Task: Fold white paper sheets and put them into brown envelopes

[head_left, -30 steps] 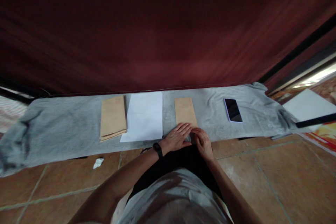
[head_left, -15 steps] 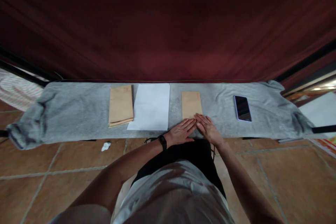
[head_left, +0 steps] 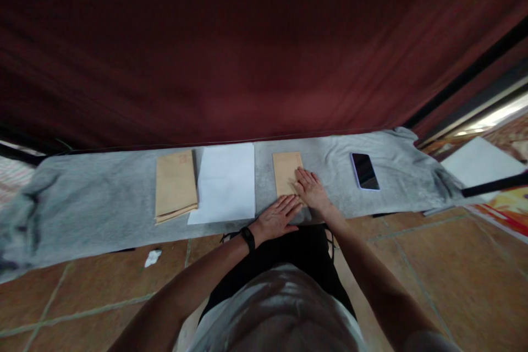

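One envelope point(head_left: 284, 171) under right hand point(head_left: 312, 191), phone point(head_left: 365, 171), paper point(head_left: 226, 181) flanking

Palms down, the left hand point(head_left: 277, 217) and right hand point(head_left: 312, 190) lie flat — fingers extended.

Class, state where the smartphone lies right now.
In the head view, the smartphone lies on the grey cloth, right of the brown envelope under the right hand.

Nothing legible is seen on the single envelope point(head_left: 284, 171). A faint reddish mark is borne by the left envelope stack point(head_left: 176, 185), but it cannot be read
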A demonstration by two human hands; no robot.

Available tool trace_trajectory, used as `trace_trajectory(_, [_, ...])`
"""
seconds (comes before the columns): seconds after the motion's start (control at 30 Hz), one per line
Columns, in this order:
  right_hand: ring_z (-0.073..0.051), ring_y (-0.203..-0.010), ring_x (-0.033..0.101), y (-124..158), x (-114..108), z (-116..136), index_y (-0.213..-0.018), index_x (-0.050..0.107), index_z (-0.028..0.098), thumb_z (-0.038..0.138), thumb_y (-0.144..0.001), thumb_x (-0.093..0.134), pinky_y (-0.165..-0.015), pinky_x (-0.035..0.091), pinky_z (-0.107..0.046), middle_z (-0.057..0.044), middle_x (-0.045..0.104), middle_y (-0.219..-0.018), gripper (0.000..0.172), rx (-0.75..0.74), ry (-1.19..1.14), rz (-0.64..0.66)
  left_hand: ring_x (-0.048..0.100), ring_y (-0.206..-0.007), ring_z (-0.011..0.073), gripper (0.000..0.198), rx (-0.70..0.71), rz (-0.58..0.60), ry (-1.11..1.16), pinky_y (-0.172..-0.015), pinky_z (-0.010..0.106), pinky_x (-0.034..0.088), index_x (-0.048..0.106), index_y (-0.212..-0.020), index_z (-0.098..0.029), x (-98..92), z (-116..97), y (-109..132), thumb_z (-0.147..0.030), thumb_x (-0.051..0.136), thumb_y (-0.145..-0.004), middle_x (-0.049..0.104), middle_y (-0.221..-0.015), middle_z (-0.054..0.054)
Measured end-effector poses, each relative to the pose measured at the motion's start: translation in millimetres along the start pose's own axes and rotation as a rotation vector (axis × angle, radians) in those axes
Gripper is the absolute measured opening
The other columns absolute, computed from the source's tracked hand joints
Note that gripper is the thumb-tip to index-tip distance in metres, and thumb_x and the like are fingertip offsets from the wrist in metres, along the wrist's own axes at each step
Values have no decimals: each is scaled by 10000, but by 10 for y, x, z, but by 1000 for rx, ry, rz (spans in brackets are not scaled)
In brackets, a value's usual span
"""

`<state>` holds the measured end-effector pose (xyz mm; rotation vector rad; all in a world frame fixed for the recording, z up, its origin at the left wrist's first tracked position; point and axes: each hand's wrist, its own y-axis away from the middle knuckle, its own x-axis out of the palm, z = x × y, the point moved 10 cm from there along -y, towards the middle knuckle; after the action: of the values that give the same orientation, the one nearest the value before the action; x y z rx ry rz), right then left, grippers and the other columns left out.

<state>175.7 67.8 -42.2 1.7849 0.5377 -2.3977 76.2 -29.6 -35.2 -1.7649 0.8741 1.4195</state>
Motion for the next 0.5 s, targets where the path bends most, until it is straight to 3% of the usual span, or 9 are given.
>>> trace_trajectory(0.27, [-267,-1470,367,-85,-21,-9,-1528,403,119,380,-1057,302,-1206,254,-484,-142,396,-1584,548,55,27,-25,252,-1525,267,744,6,-8,-70,-1255,418,156,294,-1559,-128,-16,0,2,-600,403,-995,304,-1635,157])
trace_trajectory(0.5, [-263,-1479,353,283,-43,57,-1546,376,156,412,-1058,331,-1213,251,-496,-121,401,-1586,554,15,10,-4,241,-1528,275,773,-1,-4,-79,-1253,427,167,276,-1569,-130,57,20,14,-623,397,-986,291,-1638,163])
